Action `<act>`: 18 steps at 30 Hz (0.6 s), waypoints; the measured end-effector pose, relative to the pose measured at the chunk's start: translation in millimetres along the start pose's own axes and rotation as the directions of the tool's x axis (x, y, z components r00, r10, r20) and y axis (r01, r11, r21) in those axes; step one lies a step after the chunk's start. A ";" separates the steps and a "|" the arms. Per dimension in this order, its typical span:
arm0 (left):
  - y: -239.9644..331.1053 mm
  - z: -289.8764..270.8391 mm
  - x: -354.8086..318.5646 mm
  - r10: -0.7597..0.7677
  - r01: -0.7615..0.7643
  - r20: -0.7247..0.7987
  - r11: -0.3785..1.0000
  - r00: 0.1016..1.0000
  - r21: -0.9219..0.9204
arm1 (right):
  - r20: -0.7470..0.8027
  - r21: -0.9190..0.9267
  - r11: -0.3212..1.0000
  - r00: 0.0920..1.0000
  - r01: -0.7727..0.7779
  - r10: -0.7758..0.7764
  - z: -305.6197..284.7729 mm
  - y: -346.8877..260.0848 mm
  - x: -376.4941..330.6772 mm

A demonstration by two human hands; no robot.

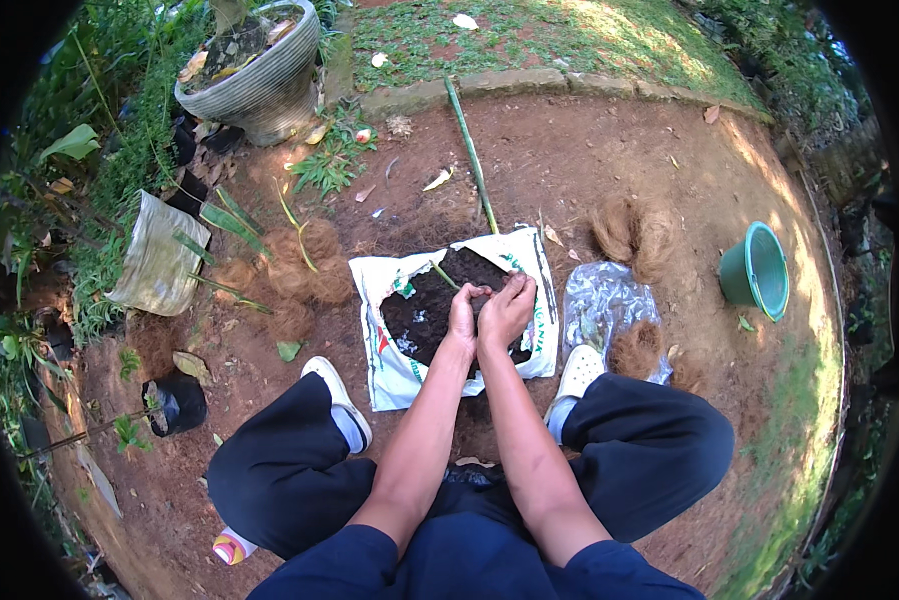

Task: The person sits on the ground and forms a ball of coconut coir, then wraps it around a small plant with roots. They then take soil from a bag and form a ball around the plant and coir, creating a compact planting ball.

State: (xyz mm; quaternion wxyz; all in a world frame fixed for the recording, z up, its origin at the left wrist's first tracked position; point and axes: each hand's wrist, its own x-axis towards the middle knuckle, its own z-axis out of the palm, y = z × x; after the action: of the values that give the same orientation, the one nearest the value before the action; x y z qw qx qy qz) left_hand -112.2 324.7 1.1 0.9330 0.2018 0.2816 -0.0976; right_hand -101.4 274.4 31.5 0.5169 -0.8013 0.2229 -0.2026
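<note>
A white sack (389, 365) lies open on the ground in front of me, filled with dark soil (424, 305). My left hand (461, 312) and my right hand (509, 305) are held together just above the soil, fingers curled around a clump of it. I am squatting, with my white shoes on either side of the sack. A thin green stem (443, 275) pokes out of the soil just left of my hands.
Clumps of brown coconut fibre (304, 265) lie to the left and also to the right (634, 230). A clear plastic bag (609, 300) and a green bucket (757, 270) sit at the right. A big grey pot (259, 85), a small black nursery bag (174, 400) and a green stick (469, 150) are nearby.
</note>
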 end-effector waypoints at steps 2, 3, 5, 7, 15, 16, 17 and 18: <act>1.3 -0.2 4.9 0.038 -0.037 -0.013 0.999 0.999 0.040 | -0.024 0.031 0.996 0.996 -0.080 0.081 5.8 1.2 1.4; -0.1 -1.3 4.6 -0.006 0.006 -0.011 0.999 1.000 0.051 | -0.046 0.062 0.994 0.995 -0.090 0.093 6.6 4.6 1.4; 0.9 -0.8 7.5 -0.103 0.106 -0.043 0.991 0.994 0.077 | 0.035 0.151 0.946 0.958 -0.286 0.284 11.2 10.1 14.5; 3.5 -1.6 7.8 -0.114 0.116 0.026 0.991 0.993 -0.061 | 0.197 0.359 0.757 0.837 -0.546 0.510 13.5 15.1 26.4; 13.8 2.1 0.7 -0.114 0.121 0.066 0.985 0.991 -0.119 | 0.244 0.188 0.946 0.946 -0.264 0.216 1.9 7.6 18.9; 11.6 5.1 -1.9 -0.123 0.126 0.047 0.989 0.991 -0.073 | 0.219 0.158 0.979 0.972 -0.126 0.089 -0.4 4.7 14.3; 9.8 7.4 -5.2 -0.144 0.145 0.027 0.989 0.989 -0.034 | 0.215 0.112 0.990 0.975 -0.082 0.056 -2.4 1.2 9.8; 7.0 10.1 -7.8 -0.109 0.112 0.053 0.992 0.993 -0.060 | 0.183 0.089 0.995 0.983 -0.035 0.018 -2.6 -3.1 7.1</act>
State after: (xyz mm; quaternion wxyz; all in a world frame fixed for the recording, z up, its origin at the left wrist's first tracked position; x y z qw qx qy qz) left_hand -111.6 327.1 15.4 0.9387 0.1539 0.2721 -0.1454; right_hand -96.6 269.6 36.0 0.5740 -0.7888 0.1757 -0.1317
